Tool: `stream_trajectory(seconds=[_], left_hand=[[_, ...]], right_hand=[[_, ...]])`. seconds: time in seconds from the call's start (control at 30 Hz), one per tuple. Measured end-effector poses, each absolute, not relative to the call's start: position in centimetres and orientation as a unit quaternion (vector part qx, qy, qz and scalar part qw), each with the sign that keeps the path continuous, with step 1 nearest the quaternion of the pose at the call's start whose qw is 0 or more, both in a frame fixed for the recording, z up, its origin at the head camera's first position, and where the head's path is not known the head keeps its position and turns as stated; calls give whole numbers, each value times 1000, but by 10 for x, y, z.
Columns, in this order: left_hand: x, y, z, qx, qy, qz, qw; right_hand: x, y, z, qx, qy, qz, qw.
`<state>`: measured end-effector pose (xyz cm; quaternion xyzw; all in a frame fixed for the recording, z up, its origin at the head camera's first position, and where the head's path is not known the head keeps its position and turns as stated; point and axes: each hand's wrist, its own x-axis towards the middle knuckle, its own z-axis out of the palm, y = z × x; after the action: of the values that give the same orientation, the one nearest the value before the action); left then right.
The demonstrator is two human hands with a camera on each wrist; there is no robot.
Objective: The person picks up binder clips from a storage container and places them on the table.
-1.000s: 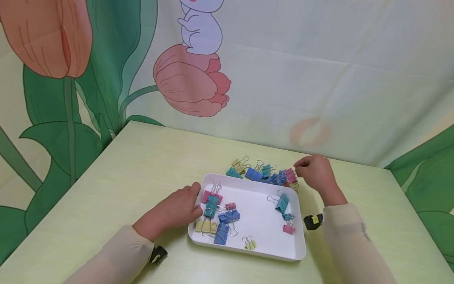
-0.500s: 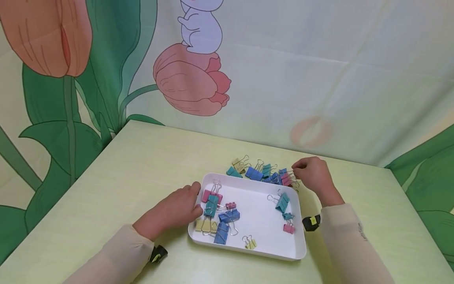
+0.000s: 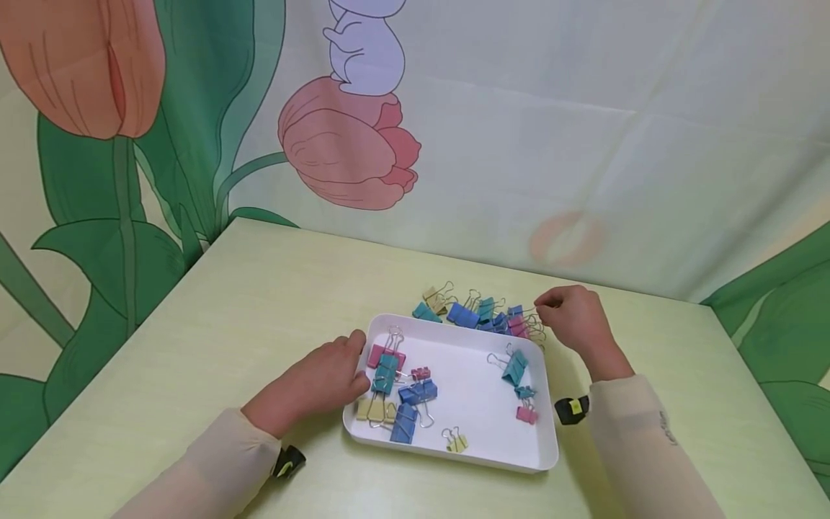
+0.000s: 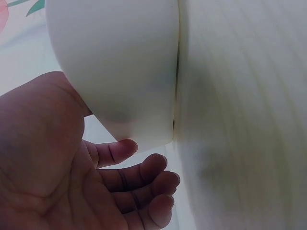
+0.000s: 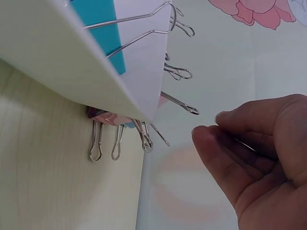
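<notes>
In the head view, my left hand (image 3: 331, 371) holds the left wall of a white tray (image 3: 454, 463). Seen from the left wrist, the thumb goes behind the tray wall (image 4: 120, 62) while the fingers curl at its outer side. My right hand (image 3: 573, 317) is beyond the tray's far right corner, beside a pile of binder clips. A pink binder clip (image 3: 519, 326) lies nearest its fingertips, on blue binder clips (image 3: 496, 323). The right wrist view shows the thumb and index finger slightly apart, close to a wire handle (image 5: 182, 104), with nothing visible between them.
Inside the tray are teal (image 3: 385, 375), blue (image 3: 403, 424), yellow (image 3: 457, 441) and pink (image 3: 527, 414) binder clips. Behind its far wall, more clips lie on the table (image 3: 272, 288), including a yellow one (image 3: 433, 299). A printed cloth (image 3: 486, 158) hangs behind the table.
The pink binder clip has come down leftward onto the pile, and my right hand's fingertips have come away from it. My left hand stays at the tray.
</notes>
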<state>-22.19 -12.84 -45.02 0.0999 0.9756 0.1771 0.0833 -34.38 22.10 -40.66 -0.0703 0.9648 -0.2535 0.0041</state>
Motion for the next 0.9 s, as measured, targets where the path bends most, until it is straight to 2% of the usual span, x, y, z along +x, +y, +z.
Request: stream_trajectory(seconds=[0.27,0.47,0.67,0.9], left_hand=[[-222,-127,-448,99,975,178,85],[-222,-127,-449,101,975,178,87],[-222,-129,-446,100,975,177,86],[-222,-128,-448,103,974,180,88]], right_hand=[[-332,226,-404,-91,965,-247,-24],[-312,228,-401,-112,965,-239,-9],[-291,211,-395,-173,952,-251,28],[-267,186,-392,-273,916,-267,124]])
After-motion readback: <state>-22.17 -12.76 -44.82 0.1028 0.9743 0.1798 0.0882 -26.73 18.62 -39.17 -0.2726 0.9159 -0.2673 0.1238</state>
